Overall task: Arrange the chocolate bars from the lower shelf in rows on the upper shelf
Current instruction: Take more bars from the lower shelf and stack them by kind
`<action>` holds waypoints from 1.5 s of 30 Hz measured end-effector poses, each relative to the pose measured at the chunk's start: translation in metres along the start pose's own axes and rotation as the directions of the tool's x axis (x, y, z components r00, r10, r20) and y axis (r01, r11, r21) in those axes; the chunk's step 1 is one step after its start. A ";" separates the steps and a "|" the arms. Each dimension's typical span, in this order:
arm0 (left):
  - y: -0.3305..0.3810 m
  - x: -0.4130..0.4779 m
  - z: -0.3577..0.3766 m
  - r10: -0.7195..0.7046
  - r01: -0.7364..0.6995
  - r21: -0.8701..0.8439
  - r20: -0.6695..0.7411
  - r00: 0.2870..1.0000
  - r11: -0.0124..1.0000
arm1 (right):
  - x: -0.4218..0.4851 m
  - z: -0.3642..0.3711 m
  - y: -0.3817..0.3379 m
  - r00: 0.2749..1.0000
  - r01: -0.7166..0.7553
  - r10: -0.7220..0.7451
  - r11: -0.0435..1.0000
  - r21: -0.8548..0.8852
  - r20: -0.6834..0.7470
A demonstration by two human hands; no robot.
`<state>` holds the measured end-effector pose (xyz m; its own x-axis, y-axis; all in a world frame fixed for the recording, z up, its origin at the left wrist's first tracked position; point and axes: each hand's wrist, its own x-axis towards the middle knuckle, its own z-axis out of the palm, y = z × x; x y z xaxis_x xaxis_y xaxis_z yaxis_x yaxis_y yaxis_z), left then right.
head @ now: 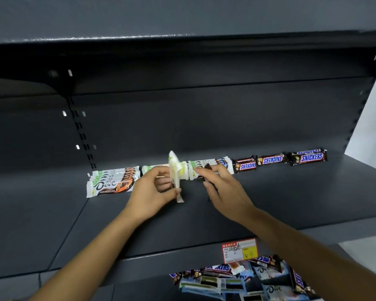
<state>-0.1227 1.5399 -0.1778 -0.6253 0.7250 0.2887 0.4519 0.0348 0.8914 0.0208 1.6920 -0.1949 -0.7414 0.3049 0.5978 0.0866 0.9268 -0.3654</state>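
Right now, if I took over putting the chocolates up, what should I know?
Left hand grips white-wrapped bars, held upright.
Right hand pinches a dark-wrapped bar beside them.
Done: one row along the back of the upper shelf, with Dove bars on the left and Snickers on the right.
Left: set down what is held, then bring up the mixed pile on the lower shelf.

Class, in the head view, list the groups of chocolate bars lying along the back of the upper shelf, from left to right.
Orange Dove stack → green Dove stack → blue Dove stack → Snickers bars.
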 end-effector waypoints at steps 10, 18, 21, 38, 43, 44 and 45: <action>-0.001 0.005 0.003 -0.035 0.052 -0.340 0.058 0.998 0.939 | 0.025 0.006 0.006 0.994 0.016 -0.020 0.999 0.040 0.107; -0.009 0.011 0.008 -0.126 0.134 -0.486 0.049 0.991 0.864 | 0.037 0.014 0.008 0.965 0.080 -0.082 0.997 0.019 0.251; -0.014 0.014 0.007 -0.142 0.160 -0.526 0.075 0.987 0.835 | 0.040 0.018 0.010 0.958 0.082 -0.067 0.996 -0.042 0.278; -0.040 0.031 -0.017 0.414 -0.344 0.874 0.189 0.891 0.342 | 0.052 0.051 0.012 0.960 0.120 -0.030 0.943 -0.311 0.278; -0.052 0.049 -0.011 0.303 -0.274 0.883 0.160 0.939 0.381 | 0.056 0.059 0.017 0.957 0.064 0.017 0.960 -0.271 0.289; -0.053 0.054 -0.010 0.280 -0.253 0.881 0.146 0.949 0.400 | 0.057 0.059 0.017 0.962 0.037 0.029 0.971 -0.236 0.270; -0.055 0.058 -0.009 0.250 -0.228 0.879 0.130 0.959 0.418 | 0.058 0.059 0.019 0.969 0.015 0.038 0.977 -0.211 0.245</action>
<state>-0.1900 1.5737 -0.2072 -0.4044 0.7936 0.4546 0.8910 0.4541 -0.0001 -0.0597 1.7139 -0.2096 -0.8781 0.2767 0.3903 0.2136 0.9567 -0.1978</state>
